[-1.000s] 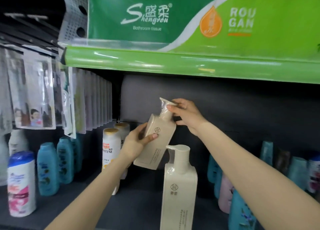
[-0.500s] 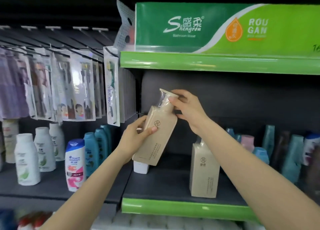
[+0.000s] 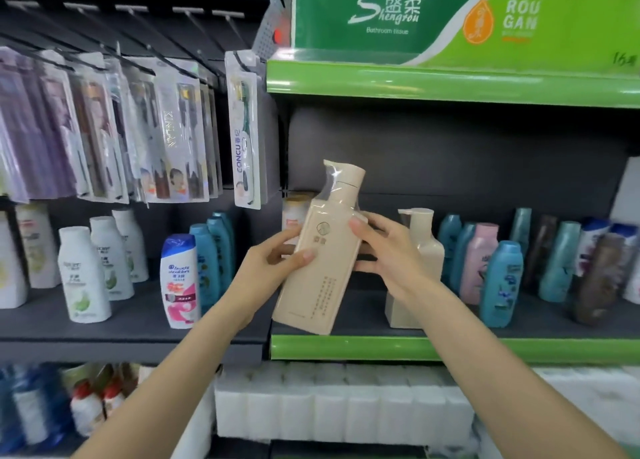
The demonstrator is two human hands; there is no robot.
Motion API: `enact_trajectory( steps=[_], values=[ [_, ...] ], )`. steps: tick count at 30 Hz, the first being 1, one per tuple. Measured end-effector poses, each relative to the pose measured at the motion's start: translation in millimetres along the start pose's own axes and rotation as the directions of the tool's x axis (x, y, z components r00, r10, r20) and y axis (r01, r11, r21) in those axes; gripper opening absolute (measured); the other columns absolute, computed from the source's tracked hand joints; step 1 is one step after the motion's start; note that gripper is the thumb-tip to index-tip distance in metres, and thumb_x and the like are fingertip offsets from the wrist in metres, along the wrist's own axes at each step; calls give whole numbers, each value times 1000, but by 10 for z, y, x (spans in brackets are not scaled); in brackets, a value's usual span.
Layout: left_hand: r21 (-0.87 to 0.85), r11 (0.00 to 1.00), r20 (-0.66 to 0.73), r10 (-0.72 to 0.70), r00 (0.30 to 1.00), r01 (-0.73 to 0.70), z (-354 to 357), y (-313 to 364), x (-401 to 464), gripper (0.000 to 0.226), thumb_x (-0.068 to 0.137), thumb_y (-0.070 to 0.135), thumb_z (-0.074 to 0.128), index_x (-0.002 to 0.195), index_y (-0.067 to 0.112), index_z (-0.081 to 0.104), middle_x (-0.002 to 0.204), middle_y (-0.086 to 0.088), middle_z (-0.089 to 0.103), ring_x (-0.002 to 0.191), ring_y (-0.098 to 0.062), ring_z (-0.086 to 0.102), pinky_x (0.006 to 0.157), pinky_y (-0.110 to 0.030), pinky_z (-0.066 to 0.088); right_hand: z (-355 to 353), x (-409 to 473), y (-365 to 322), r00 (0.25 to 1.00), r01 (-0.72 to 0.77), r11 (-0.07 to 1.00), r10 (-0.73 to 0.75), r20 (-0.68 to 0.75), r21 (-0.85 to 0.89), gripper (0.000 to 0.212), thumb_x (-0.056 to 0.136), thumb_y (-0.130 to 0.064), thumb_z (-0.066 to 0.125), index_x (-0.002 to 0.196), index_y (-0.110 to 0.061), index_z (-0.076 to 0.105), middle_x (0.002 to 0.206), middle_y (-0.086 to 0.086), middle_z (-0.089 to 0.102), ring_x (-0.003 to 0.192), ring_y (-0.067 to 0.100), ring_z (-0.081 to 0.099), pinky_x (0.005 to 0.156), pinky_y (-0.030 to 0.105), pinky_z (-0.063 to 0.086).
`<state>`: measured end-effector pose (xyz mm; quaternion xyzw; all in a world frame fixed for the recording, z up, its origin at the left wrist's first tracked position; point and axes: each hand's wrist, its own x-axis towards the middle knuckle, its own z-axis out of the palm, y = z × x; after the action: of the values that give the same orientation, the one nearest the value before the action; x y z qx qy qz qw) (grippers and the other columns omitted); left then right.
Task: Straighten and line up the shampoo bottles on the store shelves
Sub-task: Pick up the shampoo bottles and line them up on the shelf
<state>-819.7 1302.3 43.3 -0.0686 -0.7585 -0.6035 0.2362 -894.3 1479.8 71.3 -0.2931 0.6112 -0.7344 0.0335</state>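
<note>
A: We hold a tall, flat-sided beige pump bottle point(image 3: 320, 251) in front of the green-edged shelf point(image 3: 450, 349). Its body is matte and rectangular, with clear shiny film wrapped round the neck and pump head.

B: And our hands?

A: Our left hand point(image 3: 273, 261) grips the bottle's left edge at mid-height, thumb pressed across the front, fingers curled behind. Our right hand point(image 3: 384, 251) clasps the right edge a little higher, thumb tip on the front face, fingers wrapped round the back. Both forearms reach up from below.

B: Which way does it point?

A: Its long axis runs nearly upright but leans, base toward the lower left, pump head toward the upper right. The printed front faces us. The base hangs just above the shelf's front lip; we cannot tell whether it touches.

B: What stands nearby?

A: A second beige pump bottle point(image 3: 420, 268) stands upright on the shelf behind our right hand, beside rounded teal bottles point(image 3: 504, 282). Left of us stands a glossy white bottle with a blue cap point(image 3: 180, 282).
</note>
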Motion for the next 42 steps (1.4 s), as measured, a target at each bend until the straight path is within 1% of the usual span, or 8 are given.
enact_trajectory(
  steps=[4, 13, 19, 23, 28, 31, 37, 42],
  values=[
    [147, 987, 93, -72, 993, 58, -110, -180, -201, 37, 75, 33, 74, 110, 29, 61, 101, 4, 69, 94, -11, 65, 74, -18, 51, -34, -97, 130, 998, -54, 993, 58, -34, 108, 16, 95, -24, 53, 99, -16, 66, 90, 1, 73, 86, 19, 70, 66, 33, 58],
    [518, 851, -162, 193, 968, -83, -46, -115, -324, 48, 70, 35, 78, 112, 30, 55, 96, 17, 60, 84, 0, 55, 74, -20, 46, 99, -107, 143, 983, -175, 985, 175, -55, 7, 40, 89, -44, 59, 128, -36, 50, 116, 0, 63, 99, 24, 64, 84, 45, 54],
    [687, 719, -155, 287, 945, -105, 65, -115, -385, 57, 67, 41, 76, 117, 29, 51, 106, 12, 59, 94, -8, 55, 80, -32, 48, 257, -162, 199, 981, -130, 987, 143, -132, 98, 49, 81, -36, 71, 126, -30, 53, 113, 0, 66, 94, 23, 68, 69, 38, 59],
    [381, 924, 23, 16, 1000, -24, -106, -108, -388, 55, 74, 45, 73, 122, 28, 54, 104, 11, 63, 92, -6, 61, 88, -24, 49, 195, -193, 240, 987, -83, 980, 106, -123, 181, 41, 87, -26, 66, 127, -26, 57, 107, 4, 70, 88, 19, 70, 77, 40, 59],
    [218, 960, 220, -225, 949, 177, -176, -132, -402, 71, 60, 60, 71, 123, 33, 53, 115, 9, 64, 106, -4, 59, 97, -31, 47, 121, -227, 206, 994, -89, 946, 102, -26, 310, 14, 93, -22, 54, 105, -24, 61, 91, 4, 67, 87, 21, 65, 84, 41, 55],
    [205, 970, 142, -162, 977, 131, -93, -161, -421, 64, 50, 59, 71, 108, 38, 56, 107, 8, 65, 101, -9, 62, 92, -28, 49, 123, -231, 197, 995, -97, 945, 94, 25, 313, 15, 94, -22, 52, 107, -21, 61, 95, 6, 65, 89, 21, 64, 83, 39, 55],
    [525, 850, -145, 55, 988, 30, 16, -217, -463, 78, 60, 43, 82, 126, 21, 45, 112, 9, 50, 102, -6, 49, 83, -21, 46, 71, -202, 170, 990, -129, 987, 134, -45, 98, 29, 95, -22, 55, 123, -15, 55, 114, 9, 66, 97, 25, 68, 77, 41, 58],
    [644, 761, -137, 216, 967, -78, 15, -172, -526, 85, 59, 40, 83, 130, 21, 40, 112, 14, 38, 107, -3, 38, 80, -14, 30, 78, -232, 249, 987, -132, 975, 147, -69, 180, 25, 92, -19, 59, 117, -13, 59, 112, 10, 69, 100, 27, 68, 77, 45, 58]
  ],
)
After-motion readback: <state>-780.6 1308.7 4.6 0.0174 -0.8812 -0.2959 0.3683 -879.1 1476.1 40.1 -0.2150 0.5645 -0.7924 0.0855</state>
